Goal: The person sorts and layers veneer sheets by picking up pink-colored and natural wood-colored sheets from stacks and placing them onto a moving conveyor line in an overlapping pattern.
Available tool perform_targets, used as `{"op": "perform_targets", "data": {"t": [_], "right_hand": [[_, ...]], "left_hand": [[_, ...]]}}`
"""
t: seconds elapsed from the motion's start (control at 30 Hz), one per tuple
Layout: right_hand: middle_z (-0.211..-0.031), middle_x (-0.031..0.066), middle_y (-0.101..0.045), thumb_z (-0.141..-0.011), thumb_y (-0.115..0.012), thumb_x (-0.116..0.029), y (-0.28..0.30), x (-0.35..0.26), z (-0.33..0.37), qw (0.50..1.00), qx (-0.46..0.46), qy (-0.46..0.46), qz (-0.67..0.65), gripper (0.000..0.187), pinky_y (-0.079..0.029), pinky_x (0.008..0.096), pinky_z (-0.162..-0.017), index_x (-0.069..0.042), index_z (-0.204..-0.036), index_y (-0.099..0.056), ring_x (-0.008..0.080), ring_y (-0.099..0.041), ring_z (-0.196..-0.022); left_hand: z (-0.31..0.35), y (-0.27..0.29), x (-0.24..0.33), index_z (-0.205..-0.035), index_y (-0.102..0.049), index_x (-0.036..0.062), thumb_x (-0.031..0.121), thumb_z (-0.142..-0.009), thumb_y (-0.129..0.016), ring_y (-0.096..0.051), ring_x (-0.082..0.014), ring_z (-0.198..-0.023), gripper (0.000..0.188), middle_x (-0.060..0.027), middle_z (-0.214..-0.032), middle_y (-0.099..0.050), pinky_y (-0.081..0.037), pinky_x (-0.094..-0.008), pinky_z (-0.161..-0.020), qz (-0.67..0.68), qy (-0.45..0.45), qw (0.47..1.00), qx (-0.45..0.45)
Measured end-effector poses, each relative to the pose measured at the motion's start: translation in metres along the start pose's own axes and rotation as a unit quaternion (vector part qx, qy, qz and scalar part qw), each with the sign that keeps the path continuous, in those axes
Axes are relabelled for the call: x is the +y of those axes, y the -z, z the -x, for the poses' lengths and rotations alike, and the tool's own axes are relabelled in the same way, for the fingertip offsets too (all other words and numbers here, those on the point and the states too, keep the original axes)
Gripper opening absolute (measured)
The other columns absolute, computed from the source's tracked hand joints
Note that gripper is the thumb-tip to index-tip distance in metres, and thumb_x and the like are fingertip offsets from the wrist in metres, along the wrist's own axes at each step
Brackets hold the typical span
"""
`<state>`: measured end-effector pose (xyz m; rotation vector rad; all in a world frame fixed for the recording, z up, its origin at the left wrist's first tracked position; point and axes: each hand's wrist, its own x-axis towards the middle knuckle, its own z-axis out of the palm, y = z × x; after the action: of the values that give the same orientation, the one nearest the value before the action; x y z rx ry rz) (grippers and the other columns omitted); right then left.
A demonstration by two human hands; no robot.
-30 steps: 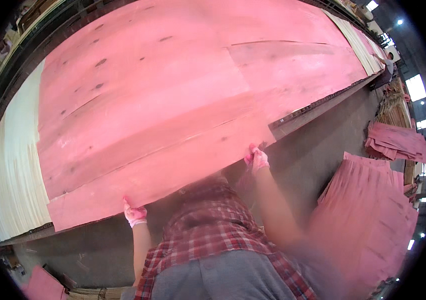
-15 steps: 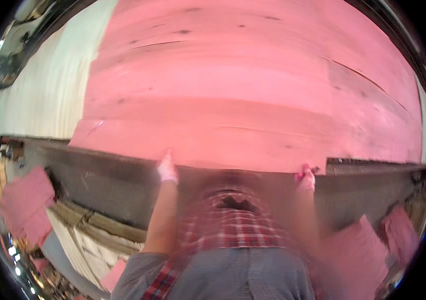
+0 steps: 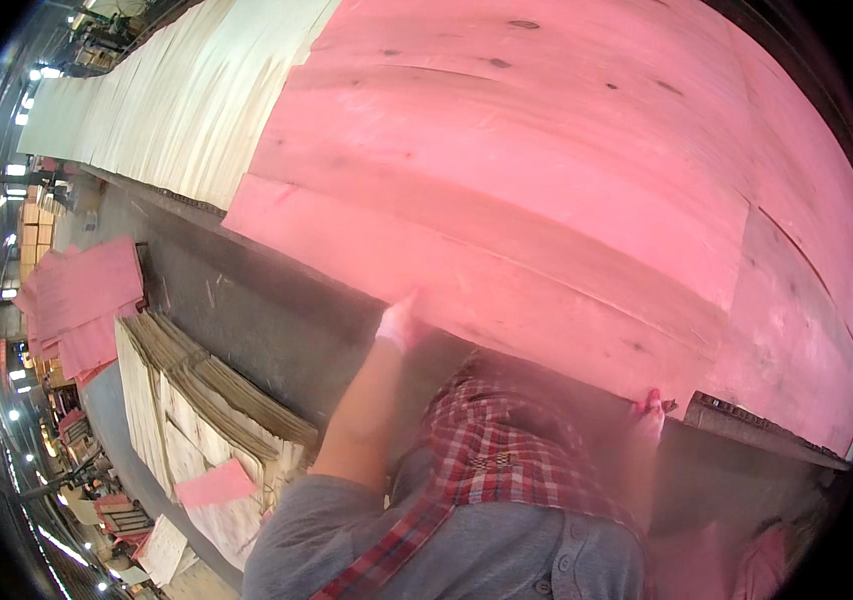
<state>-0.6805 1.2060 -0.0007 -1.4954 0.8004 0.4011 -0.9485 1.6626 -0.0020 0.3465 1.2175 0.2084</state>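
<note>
A broad pink wood veneer sheet (image 3: 506,255) with dark knots and a few splits lies before me on a stack. My left hand (image 3: 401,322) is at its near edge, a digit on top and the rest closed at the rim, partly hidden. Farther right along that edge, near the sheet's corner, my right hand (image 3: 654,408) has its pink-stained fingers curled in. A small dark bit shows beside those fingertips; I cannot make out what it is.
Pale, uncoloured veneer (image 3: 186,100) adjoins the pink sheet on the left. A dark stack edge (image 3: 761,428) shows at right. Lower left are a pile of pink sheets (image 3: 86,290), a stack of pale veneer (image 3: 171,420) and a small pink piece (image 3: 218,482).
My view has turned, so the sheet's near edge now slopes down to the right and more of the left side shows. Both hands stay at that edge.
</note>
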Motion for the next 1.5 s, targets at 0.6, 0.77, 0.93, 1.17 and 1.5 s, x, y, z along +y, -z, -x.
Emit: {"op": "perform_targets", "data": {"t": [0.6,0.77,0.93,1.17,1.5], "right_hand": [[-0.066,-0.0051,-0.049,-0.078,-0.062,-0.025,-0.02,-0.016,0.023,0.997,0.055,-0.029,-0.042,0.016,-0.045,0.026,-0.049,-0.014,-0.089,-0.061,0.0085,-0.042,-0.05],[-0.075,0.0007,-0.051,-0.077,-0.06,-0.026,-0.037,-0.043,0.046,0.994,0.101,-0.043,-0.031,0.019,-0.047,0.0276,-0.053,-0.011,-0.09,-0.059,0.0127,-0.047,-0.057],[-0.075,0.0061,-0.055,-0.078,-0.056,-0.023,-0.043,-0.075,0.054,0.993,0.078,-0.071,0.056,0.024,-0.047,0.0266,-0.049,-0.002,-0.09,-0.058,0.0144,-0.052,-0.057],[-0.063,0.0101,-0.058,-0.075,-0.057,-0.02,-0.057,-0.099,0.033,0.987,0.035,-0.072,0.141,0.022,-0.046,0.0279,-0.039,0.001,-0.08,-0.055,0.018,-0.058,-0.049],[-0.059,0.0095,-0.05,-0.075,-0.057,-0.013,-0.087,-0.098,-0.004,0.979,0.086,-0.112,0.144,0.013,-0.047,0.0334,-0.039,-0.001,-0.078,-0.054,0.022,-0.054,-0.045]], "left_hand": [[0.138,-0.185,0.008,-0.118,-0.041,-0.0046,0.043,-0.068,-0.065,-0.038,-0.036,-0.115,0.073,-0.0247,-0.124,-0.037,-0.032,-0.0445,-0.097,-0.812,-0.362,0.389,-0.241],[0.047,-0.194,-0.098,-0.108,-0.049,-0.0006,0.03,-0.065,-0.062,-0.04,-0.0345,-0.113,0.055,-0.0192,-0.116,-0.047,-0.029,-0.0402,-0.1,-0.805,-0.478,0.147,-0.321],[0.007,-0.212,-0.086,-0.096,-0.055,0.0055,0.017,-0.066,-0.056,-0.052,-0.0318,-0.095,0.032,-0.0164,-0.098,-0.054,-0.041,-0.0373,-0.088,-0.799,-0.386,0.183,-0.424],[0.007,-0.254,-0.066,-0.089,-0.06,0.0064,0.033,-0.073,-0.059,-0.057,-0.0305,-0.084,0.031,-0.0133,-0.087,-0.061,-0.047,-0.0366,-0.073,-0.813,-0.31,0.224,-0.439],[0.011,-0.272,-0.067,-0.098,-0.058,0.006,0.038,-0.067,-0.069,-0.057,-0.0273,-0.089,0.046,-0.0132,-0.096,-0.06,-0.045,-0.0337,-0.077,-0.889,-0.154,0.269,-0.338]]}}
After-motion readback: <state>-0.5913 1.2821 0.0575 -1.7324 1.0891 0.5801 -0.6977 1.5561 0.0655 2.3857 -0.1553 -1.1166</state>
